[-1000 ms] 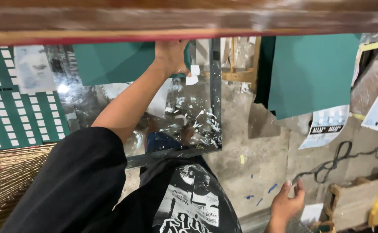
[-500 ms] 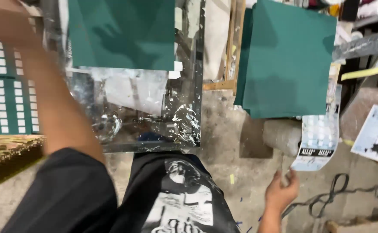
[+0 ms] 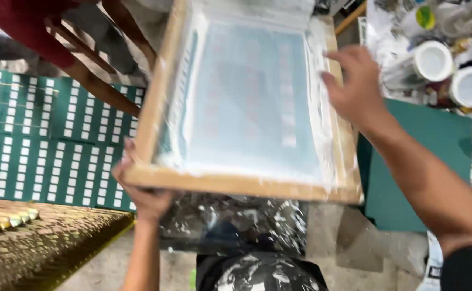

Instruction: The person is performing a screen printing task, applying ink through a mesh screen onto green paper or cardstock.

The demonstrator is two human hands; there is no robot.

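Screen-printing frame [image 3: 247,108] held up over the work area, tilted, its near wooden rail closest to the camera and its mesh pale blue with white residue along the edges. Left hand [image 3: 141,188] grips the near-left corner from below, fingers [image 3: 130,148] curled up around the rail. Right hand [image 3: 357,86] rests on the right rail, fingers [image 3: 344,56] spread and bent over the taped inner edge, pressing rather than fully closed around the wood. Below the frame lies a shiny, ink-smeared plastic sheet [image 3: 236,223]; to the left, green printed sheets [image 3: 42,140] with rows of white boxes; to the right, a plain green sheet [image 3: 425,161] and two white-lidded jars [image 3: 452,73]. Another person's arms [image 3: 101,81] reach in at top left, close to the far corner of the frame. Judgement: the frame is being carried or positioned, so keeping it level matters, with both hands on wood, not on mesh. The right hand looks better placed if wrapped further around the rail. Watch the far corner near the other person, and keep the wet edge off the printed sheets.
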